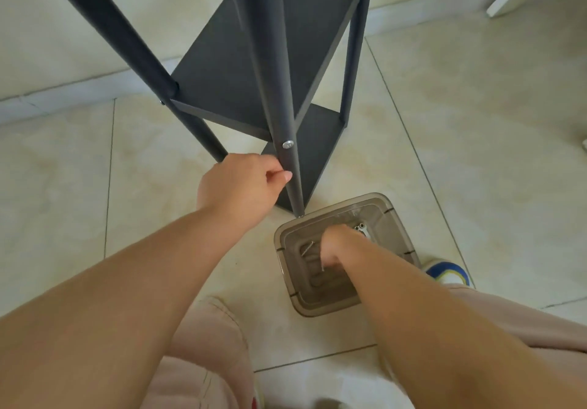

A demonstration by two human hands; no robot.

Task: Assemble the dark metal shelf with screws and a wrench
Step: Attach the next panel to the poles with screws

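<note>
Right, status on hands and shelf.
Left hand grips shelf leg. Right hand down in parts bin, grasp unclear. Nothing blocking.

Even, soft daylight, fairly bright; no hard shadows on the floor tiles (476,129), only a faint dark patch beside the foot of the shelf (276,59); low contrast, slightly washed and warm in tone; small bright glint on the screw head (288,144); wide-angle bending of straight lines toward the edges, the shelf posts splaying outward at top; forearms at the bottom edge soft and smeared; bottom centre blurred; centre of the view reasonably sharp.
</note>
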